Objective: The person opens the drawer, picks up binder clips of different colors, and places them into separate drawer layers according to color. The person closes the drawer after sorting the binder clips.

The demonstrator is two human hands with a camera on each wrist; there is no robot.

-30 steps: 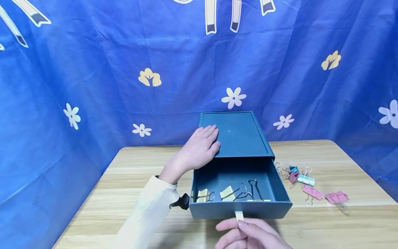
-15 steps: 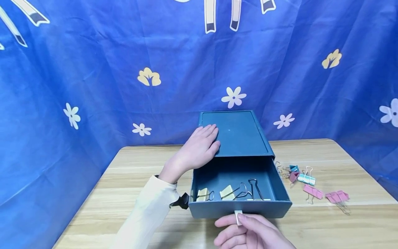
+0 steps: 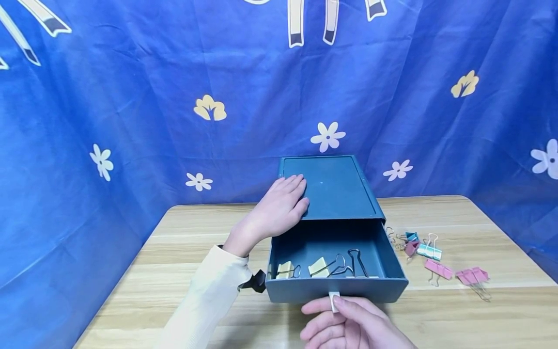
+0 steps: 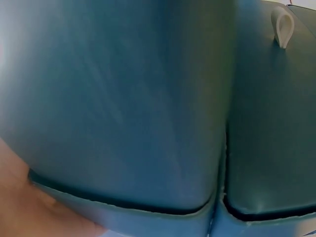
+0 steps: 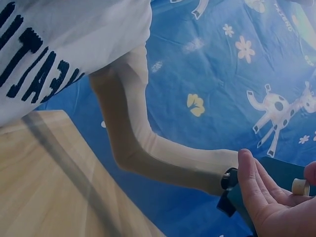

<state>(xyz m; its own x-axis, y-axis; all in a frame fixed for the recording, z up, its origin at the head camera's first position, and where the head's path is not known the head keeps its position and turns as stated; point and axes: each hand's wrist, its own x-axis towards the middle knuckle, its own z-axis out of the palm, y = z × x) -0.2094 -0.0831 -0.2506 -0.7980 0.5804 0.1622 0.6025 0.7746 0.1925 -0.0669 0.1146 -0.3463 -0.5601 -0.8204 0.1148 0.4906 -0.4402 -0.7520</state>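
Note:
A dark blue drawer box (image 3: 333, 186) stands on the table with its drawer (image 3: 335, 291) pulled well out. My left hand (image 3: 276, 208) lies flat on the left part of the box top, fingers straight. At the drawer front, the thumb and index finger of my right hand (image 3: 348, 325) pinch the small white pull tab (image 3: 334, 303); the other fingers are loosely bent. Inside the drawer, close behind its front wall, are pale yellow binder clips (image 3: 319, 267). Dark wire handles (image 3: 358, 261) rise at their right, the clip body mostly hidden. The left wrist view shows a pale loop tab (image 4: 283, 27).
Right of the box, several loose binder clips lie on the wooden table (image 3: 196, 271): teal ones (image 3: 429, 251), a dark pink one (image 3: 411, 248) and pink ones (image 3: 472, 276). A blue patterned cloth (image 3: 261, 72) hangs behind the table's back edge.
The drawer has slid slightly inward, with my right hand keeping hold of the pull tab. My left hand has stayed in place on the box top.

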